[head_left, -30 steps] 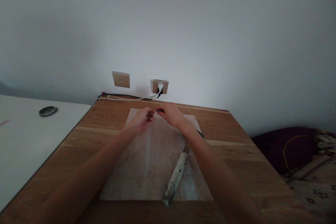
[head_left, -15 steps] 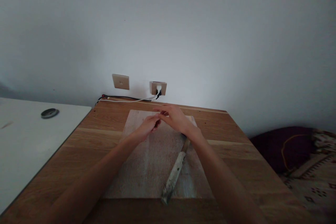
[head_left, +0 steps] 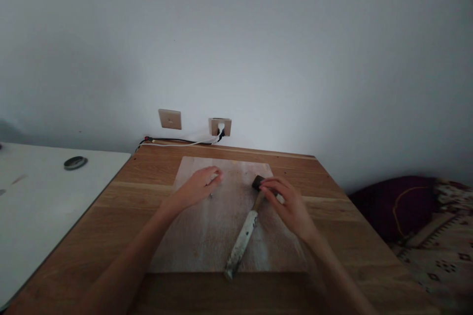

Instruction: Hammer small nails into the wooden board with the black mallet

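A hammer [head_left: 244, 236] with a paint-stained pale handle and a dark head lies diagonally on a worn wooden board [head_left: 207, 236]. My right hand [head_left: 290, 204] rests on the hammer just below its head, with the fingers curled over the neck. My left hand [head_left: 199, 188] sits on the far part of the board. Its fingertips are pinched together on something small that I cannot make out. The two hands are about a hand's width apart.
The board lies on a wooden table [head_left: 332, 226] against a grey wall with a switch plate [head_left: 170, 118] and a socket with plugged cables [head_left: 219, 127]. A white surface [head_left: 44, 197] with a small round lid [head_left: 75, 162] adjoins on the left. A dark cushion [head_left: 391, 204] lies to the right.
My right hand left my left hand at the far edge of the board and came down right onto the hammer. My left hand lowered to the board, still pinched.
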Available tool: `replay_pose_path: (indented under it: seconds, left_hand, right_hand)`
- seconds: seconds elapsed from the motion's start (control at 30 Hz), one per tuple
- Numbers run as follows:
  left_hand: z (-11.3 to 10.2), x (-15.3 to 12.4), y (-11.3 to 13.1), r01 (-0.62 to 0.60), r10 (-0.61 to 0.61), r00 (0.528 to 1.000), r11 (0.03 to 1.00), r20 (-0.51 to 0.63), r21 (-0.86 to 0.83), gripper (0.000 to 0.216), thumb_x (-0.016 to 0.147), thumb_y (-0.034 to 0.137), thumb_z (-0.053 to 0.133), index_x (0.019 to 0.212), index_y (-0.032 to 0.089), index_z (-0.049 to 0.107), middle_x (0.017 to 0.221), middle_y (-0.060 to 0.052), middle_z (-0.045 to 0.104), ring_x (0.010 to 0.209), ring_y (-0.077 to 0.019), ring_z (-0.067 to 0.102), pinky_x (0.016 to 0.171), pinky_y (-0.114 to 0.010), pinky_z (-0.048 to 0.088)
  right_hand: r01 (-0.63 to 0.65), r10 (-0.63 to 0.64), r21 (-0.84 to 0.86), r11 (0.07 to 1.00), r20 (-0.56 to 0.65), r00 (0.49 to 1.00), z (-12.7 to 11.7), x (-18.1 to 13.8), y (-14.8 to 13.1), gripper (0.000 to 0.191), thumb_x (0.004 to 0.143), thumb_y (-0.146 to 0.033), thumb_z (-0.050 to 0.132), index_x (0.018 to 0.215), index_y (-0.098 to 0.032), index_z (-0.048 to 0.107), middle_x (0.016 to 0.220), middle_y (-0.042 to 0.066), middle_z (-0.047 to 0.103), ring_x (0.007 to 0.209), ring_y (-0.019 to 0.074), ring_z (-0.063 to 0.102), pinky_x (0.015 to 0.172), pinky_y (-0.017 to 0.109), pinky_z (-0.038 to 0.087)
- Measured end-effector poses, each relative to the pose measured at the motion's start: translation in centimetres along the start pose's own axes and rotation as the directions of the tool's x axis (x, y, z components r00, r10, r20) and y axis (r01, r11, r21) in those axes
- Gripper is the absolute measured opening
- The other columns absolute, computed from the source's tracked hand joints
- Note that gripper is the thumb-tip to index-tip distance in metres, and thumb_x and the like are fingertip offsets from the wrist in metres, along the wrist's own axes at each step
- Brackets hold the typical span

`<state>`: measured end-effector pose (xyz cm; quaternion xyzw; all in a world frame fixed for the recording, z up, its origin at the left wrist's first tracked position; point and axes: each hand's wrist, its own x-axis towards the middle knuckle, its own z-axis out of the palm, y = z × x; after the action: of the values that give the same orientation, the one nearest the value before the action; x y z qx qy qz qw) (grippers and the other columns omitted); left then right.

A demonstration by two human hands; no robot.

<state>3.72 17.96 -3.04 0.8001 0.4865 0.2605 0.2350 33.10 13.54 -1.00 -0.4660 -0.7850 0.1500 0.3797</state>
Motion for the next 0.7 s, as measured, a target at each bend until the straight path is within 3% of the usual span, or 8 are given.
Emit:
replay_pose_path:
  seconds: [0.07, 0.13, 0.2, 0.3, 0.47, 0.7]
  left_hand:
    - [-1.2, -2.1, 0.4, 0.031, -0.033, 0.999, 0.976, 0.009, 0.215, 0.032, 0.102, 0.036, 0.046, 0.119, 0.017, 0.066, 0.124, -0.013, 0.071, 0.118, -0.0274, 0.065, 0.106, -0.042, 0.046]
    - [-2.0, -4.6, 1.2, 0.100, -0.114, 0.993, 0.912, 0.011, 0.398, 0.030, 0.101, 0.030, 0.047, 0.120, 0.015, 0.066, 0.123, -0.016, 0.071, 0.116, -0.0299, 0.066, 0.105, -0.047, 0.047]
    - [-1.9, -7.2, 2.2, 0.139, -0.167, 0.986, 0.859, 0.014, 0.492, 0.028, 0.102, 0.025, 0.045, 0.115, 0.015, 0.068, 0.118, -0.016, 0.072, 0.110, -0.0300, 0.069, 0.100, -0.046, 0.050]
    - [-1.0, -10.3, 3.1, 0.111, -0.149, 0.988, 0.838, 0.029, 0.534, 0.028, 0.102, 0.020, 0.043, 0.115, 0.017, 0.068, 0.108, -0.012, 0.075, 0.102, -0.0283, 0.071, 0.095, -0.044, 0.053]
    - [-0.4, -13.5, 2.1, 0.112, -0.118, 0.993, 0.834, -0.023, 0.540, 0.026, 0.102, 0.019, 0.044, 0.100, 0.020, 0.069, 0.098, -0.008, 0.076, 0.099, -0.0266, 0.071, 0.096, -0.042, 0.054]
    - [-3.7, -16.9, -2.5, 0.332, -0.251, 0.943, 0.764, -0.219, 0.553, 0.033, 0.102, 0.027, 0.036, 0.100, 0.020, 0.068, 0.107, -0.011, 0.075, 0.099, -0.0278, 0.071, 0.097, -0.044, 0.053]
  right_hand:
    - [-0.141, 0.142, -0.090, 0.986, 0.011, 0.990, -0.3, -3.3, 1.6, 0.025, 0.099, -0.038, 0.054, 0.098, -0.022, 0.072, 0.111, 0.010, 0.071, 0.102, 0.0248, 0.071, 0.093, 0.039, 0.057]
    - [-0.274, 0.278, -0.221, 0.936, -0.010, 0.960, -0.2, -6.6, 3.3, 0.031, 0.095, -0.042, 0.053, 0.114, -0.022, 0.069, 0.119, 0.011, 0.070, 0.109, 0.0287, 0.069, 0.099, 0.047, 0.055]
    - [-0.330, 0.332, -0.266, 0.906, -0.039, 0.942, 0.3, -9.4, 4.5, 0.043, 0.094, -0.048, 0.053, 0.123, -0.019, 0.066, 0.127, 0.017, 0.068, 0.120, 0.0378, 0.064, 0.104, 0.061, 0.049]
    - [-0.380, 0.378, -0.326, 0.866, -0.072, 0.923, 1.3, -11.9, 5.1, 0.051, 0.096, -0.055, 0.047, 0.129, -0.019, 0.063, 0.136, 0.019, 0.065, 0.134, 0.0411, 0.055, 0.109, 0.066, 0.042]
    - [-0.338, 0.337, -0.294, 0.894, -0.053, 0.940, 2.3, -11.6, 3.7, 0.056, 0.100, -0.058, 0.042, 0.133, -0.018, 0.062, 0.145, 0.019, 0.060, 0.144, 0.0380, 0.048, 0.115, 0.062, 0.041]
    - [-0.218, 0.253, -0.256, 0.942, 0.115, 0.961, 6.7, -9.8, -0.1, 0.052, 0.104, -0.051, 0.043, 0.138, -0.018, 0.062, 0.151, 0.017, 0.057, 0.150, 0.0362, 0.040, 0.119, 0.061, 0.038]
